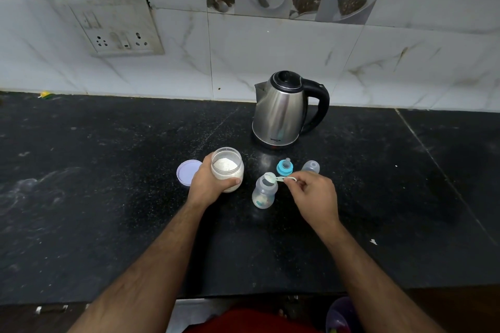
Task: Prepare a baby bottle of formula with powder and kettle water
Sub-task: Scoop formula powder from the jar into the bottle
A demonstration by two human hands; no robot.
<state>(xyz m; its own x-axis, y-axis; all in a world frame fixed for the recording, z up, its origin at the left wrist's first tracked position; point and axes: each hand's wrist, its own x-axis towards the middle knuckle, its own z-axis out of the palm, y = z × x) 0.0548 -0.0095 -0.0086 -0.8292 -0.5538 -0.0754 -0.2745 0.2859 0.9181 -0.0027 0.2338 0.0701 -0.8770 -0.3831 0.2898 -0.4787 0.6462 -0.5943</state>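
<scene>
On the black counter my left hand grips an open clear jar holding white powder. To its right stands an open, clear baby bottle. My right hand pinches the handle of a small pale scoop, whose bowl sits tilted over the bottle's mouth. Behind the bottle lie the blue collar with teat and the clear bottle cap. A steel kettle with a black handle stands upright further back, lid down.
The jar's lilac lid lies flat just left of the jar. A socket panel hangs on the tiled wall at the back left. The counter's front edge runs below my forearms.
</scene>
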